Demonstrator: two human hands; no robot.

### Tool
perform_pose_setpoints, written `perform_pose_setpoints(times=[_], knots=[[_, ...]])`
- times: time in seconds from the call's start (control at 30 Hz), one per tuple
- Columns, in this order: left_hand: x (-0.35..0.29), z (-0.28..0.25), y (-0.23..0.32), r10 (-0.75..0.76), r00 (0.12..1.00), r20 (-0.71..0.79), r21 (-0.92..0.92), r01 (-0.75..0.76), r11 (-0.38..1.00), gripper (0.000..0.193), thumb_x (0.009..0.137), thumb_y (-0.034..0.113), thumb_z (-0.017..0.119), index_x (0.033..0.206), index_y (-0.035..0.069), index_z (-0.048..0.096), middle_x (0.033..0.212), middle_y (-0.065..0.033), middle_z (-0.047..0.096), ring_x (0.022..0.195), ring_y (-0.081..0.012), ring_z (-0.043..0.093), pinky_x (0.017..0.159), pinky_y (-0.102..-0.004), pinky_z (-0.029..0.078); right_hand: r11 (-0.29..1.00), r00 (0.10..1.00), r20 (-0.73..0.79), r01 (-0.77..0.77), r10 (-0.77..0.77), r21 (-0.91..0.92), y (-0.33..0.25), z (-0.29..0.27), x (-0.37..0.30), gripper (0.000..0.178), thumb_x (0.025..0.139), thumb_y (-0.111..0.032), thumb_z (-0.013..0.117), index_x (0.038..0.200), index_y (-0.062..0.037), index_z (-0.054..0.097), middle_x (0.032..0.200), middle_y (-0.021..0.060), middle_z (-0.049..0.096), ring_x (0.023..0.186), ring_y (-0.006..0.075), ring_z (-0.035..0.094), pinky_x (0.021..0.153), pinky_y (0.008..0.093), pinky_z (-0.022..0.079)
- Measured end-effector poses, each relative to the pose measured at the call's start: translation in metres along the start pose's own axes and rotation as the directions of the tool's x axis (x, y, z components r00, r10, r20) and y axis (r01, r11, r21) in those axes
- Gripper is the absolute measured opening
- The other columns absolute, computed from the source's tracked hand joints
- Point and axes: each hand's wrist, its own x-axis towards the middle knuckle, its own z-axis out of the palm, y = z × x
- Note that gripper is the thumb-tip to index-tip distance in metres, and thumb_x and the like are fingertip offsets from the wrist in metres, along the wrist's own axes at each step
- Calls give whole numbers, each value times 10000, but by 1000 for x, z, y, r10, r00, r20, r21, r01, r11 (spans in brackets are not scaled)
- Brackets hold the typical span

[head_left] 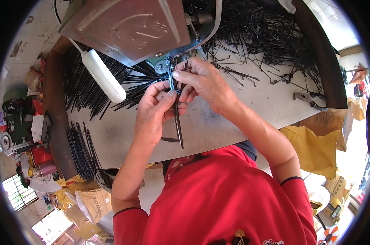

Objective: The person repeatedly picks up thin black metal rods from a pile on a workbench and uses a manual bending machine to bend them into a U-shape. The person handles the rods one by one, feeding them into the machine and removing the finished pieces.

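Between my hands, just below the head of a brown metal press machine, a dark metal rod points down toward me. My left hand is closed round its upper part, thumb on top. Close beside it my right hand pinches near the rod's upper end, by a thin dark piece next to the tooling. The fingers partly hide what lies between them, and I cannot tell exactly what the right fingertips grip. A blue-lit bolted fixture sits right behind the fingertips.
Many straight black rods lie heaped at the left, with another bundle nearer. A tangle of bent black wire pieces covers the back right. Pliers lie at the right edge. A white lamp hangs left of the machine.
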Motion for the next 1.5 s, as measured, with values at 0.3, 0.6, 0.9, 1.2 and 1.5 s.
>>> perform_pose_setpoints(times=[0.3,0.6,0.9,1.2,1.5], knots=[[3,-2,1,-12,999,42,-79,16,997,365,912,162,609,1184,-9,436,937,-110,625,764,-178,656,677,-322,579,997,989,148,-33,23,66,4,-3,1,353,902,-166,612,1164,57,535,781,80,636,647,105,616,582,246,507],[-8,1,14,196,980,46,381,-198,903,297,874,123,631,1126,-15,558,826,-71,636,695,-117,614,612,-233,499,996,986,141,-88,88,-8,-20,-15,-2,263,909,-225,589,1032,3,551,790,117,659,595,142,634,575,239,511],[33,-29,23,357,903,-239,127,-335,933,231,823,72,693,1014,-16,596,826,-99,654,726,-146,647,683,-238,529,874,991,-97,125,-89,469,-1,-31,9,225,977,-175,453,1065,32,470,1020,257,627,966,305,653,840,354,547],[36,-11,13,392,895,-211,14,-398,917,132,902,47,589,985,21,490,943,-174,646,869,-245,682,756,-275,563,800,981,-127,194,-147,568,11,-23,8,281,993,-194,452,1109,62,453,1105,245,573,1081,312,598,950,382,494],[33,-10,13,355,902,-248,-32,-373,927,107,904,38,578,967,20,493,946,-191,644,870,-251,681,735,-255,579,774,970,-142,245,-199,584,16,-22,9,247,979,-184,489,1078,43,481,1070,243,596,1048,317,618,932,385,512]])
